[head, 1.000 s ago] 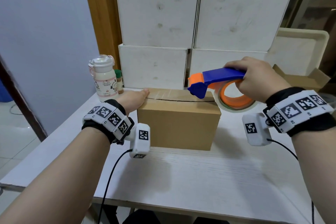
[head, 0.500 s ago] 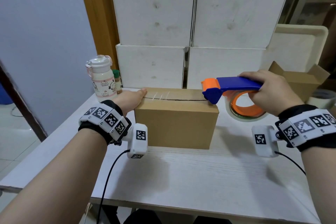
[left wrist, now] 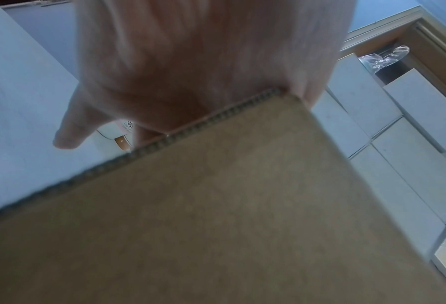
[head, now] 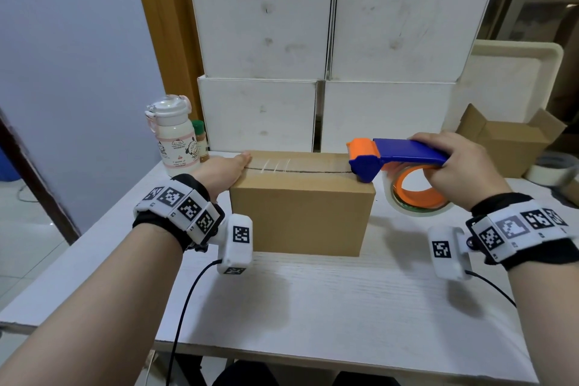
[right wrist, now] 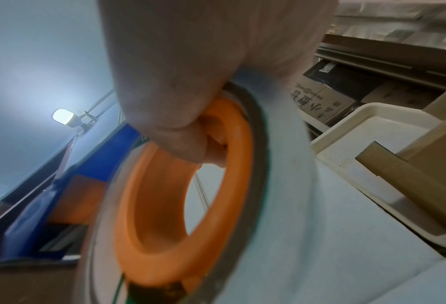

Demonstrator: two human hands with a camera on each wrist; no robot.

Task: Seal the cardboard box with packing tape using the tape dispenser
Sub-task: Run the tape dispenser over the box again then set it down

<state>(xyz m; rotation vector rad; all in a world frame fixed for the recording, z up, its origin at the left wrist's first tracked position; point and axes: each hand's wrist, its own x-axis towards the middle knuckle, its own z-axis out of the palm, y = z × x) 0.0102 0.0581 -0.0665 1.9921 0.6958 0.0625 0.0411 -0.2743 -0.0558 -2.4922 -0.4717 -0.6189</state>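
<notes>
A closed brown cardboard box stands on the white table. Clear tape lies along its top seam. My left hand rests flat on the box's left top edge, fingers straight; the left wrist view shows the palm over the box's corrugated edge. My right hand grips the blue and orange tape dispenser, whose head sits at the box's right top edge. The tape roll hangs beyond the box's right side. In the right wrist view my fingers curl inside the orange hub.
A white bottle and a small spice jar stand at the table's back left. Stacked white boxes form a wall behind. An open cardboard box, a cream tray and another tape roll are at the right.
My right hand has drawn the dispenser rightward along the seam, from the middle of the box's top to its right edge, leaving tape behind. The left hand has stayed on the left edge.
</notes>
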